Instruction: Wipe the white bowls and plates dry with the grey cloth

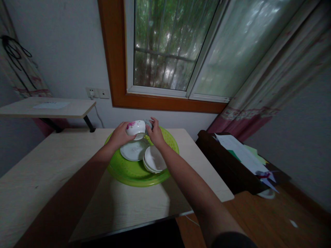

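My left hand grips a white bowl with pink flowers, tilted on its side above a green basin. Close by on the right, my right hand pinches a grey cloth or scouring pad against the bowl's side; its exact kind is unclear. Below them in the basin lies a white plate. Beside that plate rest stacked white bowls, partly covered by my right forearm.
The basin stands on a pale wooden table. A raised shelf with a paper on it is at the left. Beyond the table's right edge is a dark box holding papers. A window and wall lie behind.
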Tool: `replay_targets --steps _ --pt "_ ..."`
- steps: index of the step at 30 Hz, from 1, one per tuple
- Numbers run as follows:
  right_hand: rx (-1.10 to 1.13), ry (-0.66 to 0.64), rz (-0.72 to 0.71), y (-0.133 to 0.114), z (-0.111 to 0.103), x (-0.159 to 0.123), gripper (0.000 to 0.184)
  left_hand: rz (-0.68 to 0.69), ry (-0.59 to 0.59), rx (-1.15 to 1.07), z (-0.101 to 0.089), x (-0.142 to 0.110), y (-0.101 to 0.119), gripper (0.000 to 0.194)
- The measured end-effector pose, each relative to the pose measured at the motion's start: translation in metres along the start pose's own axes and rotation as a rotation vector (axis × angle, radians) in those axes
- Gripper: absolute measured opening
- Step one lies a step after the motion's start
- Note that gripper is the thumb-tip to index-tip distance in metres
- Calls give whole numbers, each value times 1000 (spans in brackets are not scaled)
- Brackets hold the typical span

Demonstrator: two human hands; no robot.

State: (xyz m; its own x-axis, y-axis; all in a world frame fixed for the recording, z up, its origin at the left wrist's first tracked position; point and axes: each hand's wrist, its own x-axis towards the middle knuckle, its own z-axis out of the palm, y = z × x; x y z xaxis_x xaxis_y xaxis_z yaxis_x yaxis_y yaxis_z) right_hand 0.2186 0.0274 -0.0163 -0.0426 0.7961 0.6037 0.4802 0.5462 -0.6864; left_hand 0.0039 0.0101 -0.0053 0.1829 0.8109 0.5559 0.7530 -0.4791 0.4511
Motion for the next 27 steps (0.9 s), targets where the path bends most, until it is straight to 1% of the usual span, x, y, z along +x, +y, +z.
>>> replay_targets --steps 2,4,6,8,12,15,19,23,25,27 --pt "-12 28 0 0 0 1 38 0 -4 -3 0 0 1 61" --pt "-40 57 -43 1 0 2 27 3 -10 -4 0 -1 1 62" --pt "-66 99 -68 2 0 2 23 2 -16 -5 -1 -1 2 61" --pt "-89 110 -56 3 -1 3 23 -5 -18 -4 -1 -1 3 61" --pt "-117 37 -20 3 -3 2 27 4 -9 14 -2 -2 4 61" --pt "-119 12 -37 -1 -6 2 27 22 -18 45 -3 -3 5 61" --pt "-150 -21 -179 -13 -8 1 29 35 -52 86 -4 -4 7 61" --pt "-224 -161 -348 -28 -3 -5 32 41 -90 135 -4 -5 9 59" --pt "-237 -225 -395 -34 1 -7 35 44 -94 152 -3 -6 9 55" --pt "-235 -241 -394 -37 4 -8 36 42 -90 151 -3 -5 8 54"
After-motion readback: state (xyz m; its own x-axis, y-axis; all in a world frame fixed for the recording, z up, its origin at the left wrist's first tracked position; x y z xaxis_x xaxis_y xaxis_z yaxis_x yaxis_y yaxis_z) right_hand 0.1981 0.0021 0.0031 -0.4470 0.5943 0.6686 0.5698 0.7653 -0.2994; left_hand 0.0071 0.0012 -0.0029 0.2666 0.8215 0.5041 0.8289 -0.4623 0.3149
